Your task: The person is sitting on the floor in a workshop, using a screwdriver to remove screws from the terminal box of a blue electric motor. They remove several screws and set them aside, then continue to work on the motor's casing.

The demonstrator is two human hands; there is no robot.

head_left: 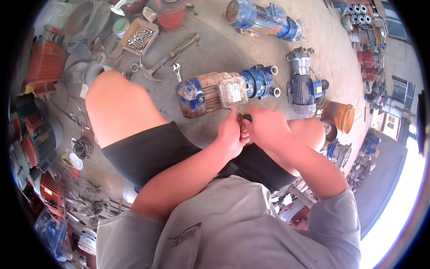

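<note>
A blue-and-rusty electric motor with a pump head (212, 93) lies on the floor between my knees, its square terminal box (233, 92) facing up. Right at the near edge of that box, my two hands meet. My right hand (266, 124) is closed round a tool with a black and yellow handle (247, 117), perhaps a screwdriver; its tip is hidden. Pressed close beside it, my left hand (233, 130) has its fingers curled in, and what they pinch is too small to make out.
A hammer (172, 56) and a wrench (177, 71) lie beyond the motor, near a cardboard box of bolts (139, 36). Two more motors, one blue (264, 20) and one dark (304, 87), lie ahead and right. An orange bucket (339, 116) stands right; red motors (45, 62) crowd the left.
</note>
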